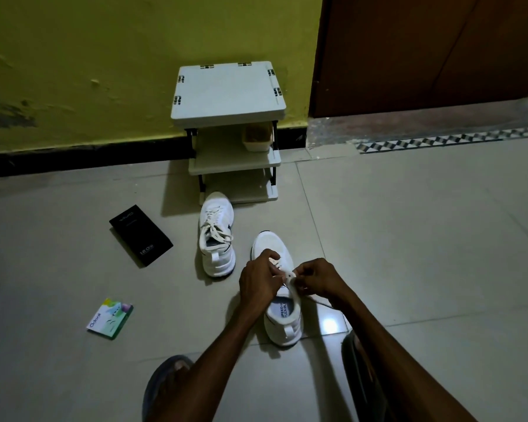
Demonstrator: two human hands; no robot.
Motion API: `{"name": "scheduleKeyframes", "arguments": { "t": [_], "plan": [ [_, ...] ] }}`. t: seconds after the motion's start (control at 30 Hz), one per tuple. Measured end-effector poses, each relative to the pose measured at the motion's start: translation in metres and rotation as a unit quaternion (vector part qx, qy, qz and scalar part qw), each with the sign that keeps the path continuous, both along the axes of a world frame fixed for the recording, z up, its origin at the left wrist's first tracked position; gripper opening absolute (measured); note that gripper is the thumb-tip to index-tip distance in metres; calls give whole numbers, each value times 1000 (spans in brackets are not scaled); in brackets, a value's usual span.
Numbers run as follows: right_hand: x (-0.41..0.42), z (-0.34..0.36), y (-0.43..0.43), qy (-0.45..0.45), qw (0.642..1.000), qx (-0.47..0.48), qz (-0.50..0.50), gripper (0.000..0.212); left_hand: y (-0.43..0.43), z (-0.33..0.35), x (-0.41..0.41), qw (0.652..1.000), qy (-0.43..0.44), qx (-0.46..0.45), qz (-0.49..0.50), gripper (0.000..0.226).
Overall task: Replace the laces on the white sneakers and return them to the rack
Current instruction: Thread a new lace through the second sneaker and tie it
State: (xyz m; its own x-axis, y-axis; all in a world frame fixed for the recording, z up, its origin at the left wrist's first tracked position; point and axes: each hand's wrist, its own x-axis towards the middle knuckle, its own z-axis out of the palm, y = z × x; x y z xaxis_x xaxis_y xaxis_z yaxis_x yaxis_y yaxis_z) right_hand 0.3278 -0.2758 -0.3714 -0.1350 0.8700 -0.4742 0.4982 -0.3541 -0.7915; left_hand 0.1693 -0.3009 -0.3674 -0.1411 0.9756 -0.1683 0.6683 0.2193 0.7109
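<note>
Two white sneakers stand on the tiled floor. The far sneaker [216, 236] is laced, its toe close to the rack [228, 95]. The near sneaker [279, 303] points away from me. Over its tongue my left hand [258, 283] and my right hand [316, 278] both pinch a white lace [289, 277], fingers curled. The lace runs between the hands and down into the eyelets. The small white rack has three shelves and stands against the yellow wall.
A tan box [257, 137] sits on the rack's middle shelf. A black phone box [141, 234] and a green-white packet [110, 318] lie on the floor at left. My sandalled feet [168, 382] are at the bottom. A brown door [424, 53] is at right.
</note>
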Motion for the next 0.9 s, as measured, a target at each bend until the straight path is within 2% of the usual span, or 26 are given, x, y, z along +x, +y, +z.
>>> {"name": "scheduleKeyframes", "arguments": {
  "t": [0.3, 0.43, 0.53, 0.8, 0.9],
  "plan": [
    [-6, 4, -3, -14, 999, 13, -28, 12, 2, -17, 6, 997, 62, 24, 45, 58],
    [-10, 7, -3, -23, 999, 10, -28, 11, -2, -24, 10, 995, 39, 37, 85, 57],
    [-12, 8, -4, -23, 999, 7, -30, 11, -5, -28, 14, 992, 63, 51, 95, 53],
    [-12, 13, -3, -22, 1000, 13, -7, 12, -7, -27, 19, 980, 191, 51, 25, 49],
    [-13, 10, -1, -54, 998, 29, 16, 20, -4, -24, 15, 981, 185, 59, 10, 49]
  ]
}}
